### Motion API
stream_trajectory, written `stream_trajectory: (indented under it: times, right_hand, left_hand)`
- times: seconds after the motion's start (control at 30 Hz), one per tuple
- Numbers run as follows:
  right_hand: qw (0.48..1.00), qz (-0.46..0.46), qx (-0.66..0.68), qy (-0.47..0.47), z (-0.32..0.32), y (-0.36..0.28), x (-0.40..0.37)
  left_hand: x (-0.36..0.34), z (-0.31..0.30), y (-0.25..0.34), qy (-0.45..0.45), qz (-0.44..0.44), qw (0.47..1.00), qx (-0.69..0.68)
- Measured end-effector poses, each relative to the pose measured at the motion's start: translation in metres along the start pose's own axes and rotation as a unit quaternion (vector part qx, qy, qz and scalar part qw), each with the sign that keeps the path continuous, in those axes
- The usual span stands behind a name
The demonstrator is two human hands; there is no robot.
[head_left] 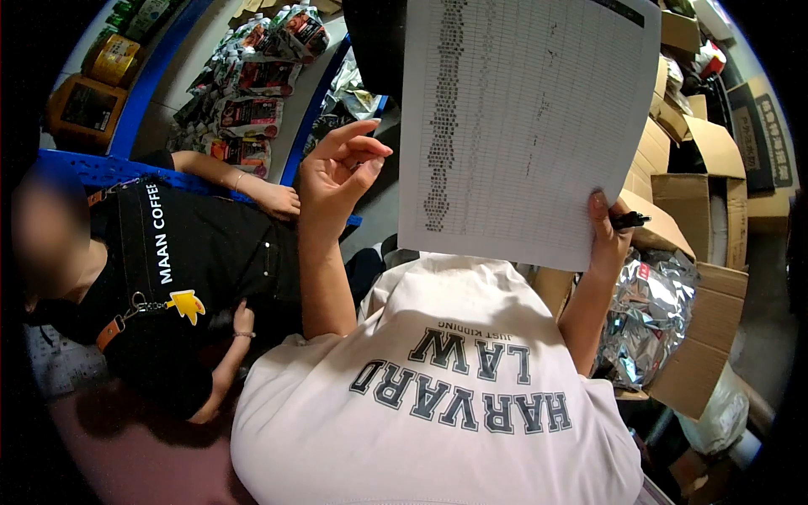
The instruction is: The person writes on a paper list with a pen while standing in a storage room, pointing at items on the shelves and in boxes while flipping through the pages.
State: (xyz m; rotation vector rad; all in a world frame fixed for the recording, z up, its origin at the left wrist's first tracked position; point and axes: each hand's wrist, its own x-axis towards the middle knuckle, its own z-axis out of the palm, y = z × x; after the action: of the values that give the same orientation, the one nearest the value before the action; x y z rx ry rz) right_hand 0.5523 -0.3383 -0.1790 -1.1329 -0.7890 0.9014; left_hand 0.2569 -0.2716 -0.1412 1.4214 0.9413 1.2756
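My right hand [608,231] grips a printed sheet of paper [505,177] by its lower right corner, thumb on the front. A black pen [629,220] is held in that same hand and sticks out to the right. Rows and columns of small print cover the sheet, with a few handwritten marks; the words are too small to read. Raised to the left of the paper, my left hand [341,172] has its fingers loosely bent and apart, with nothing visible in them and a gap to the sheet.
A person in a black apron [202,244] stands close at my left, one hand by the blue shelf rack [151,93]. Pouches [252,114] and brown jugs [88,109] sit on its shelves. Open cardboard boxes [699,328] and a silver foil bag [644,316] crowd my right.
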Motion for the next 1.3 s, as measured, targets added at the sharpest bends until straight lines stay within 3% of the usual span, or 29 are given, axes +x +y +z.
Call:
stream_trajectory:
  times: [0.2,0.4,0.8,1.3]
  right_hand:
    - [1.0,0.001,0.009,-0.002,0.001,0.0,0.001]
    - [1.0,-0.012,-0.01,-0.002,-0.002,0.003,0.001]
    - [1.0,-0.014,-0.02,-0.014,0.002,0.008,0.004]
    - [1.0,-0.006,-0.007,-0.008,0.0,0.008,0.001]
  left_hand:
    - [0.0,0.002,-0.002,-0.054,0.011,0.998,0.015]
    - [0.0,0.005,-0.004,-0.034,0.012,0.999,0.015]
    - [0.004,0.0,-0.011,-0.085,-0.018,0.995,-0.053]
    - [-0.001,0.006,-0.009,-0.025,0.0,0.999,0.023]
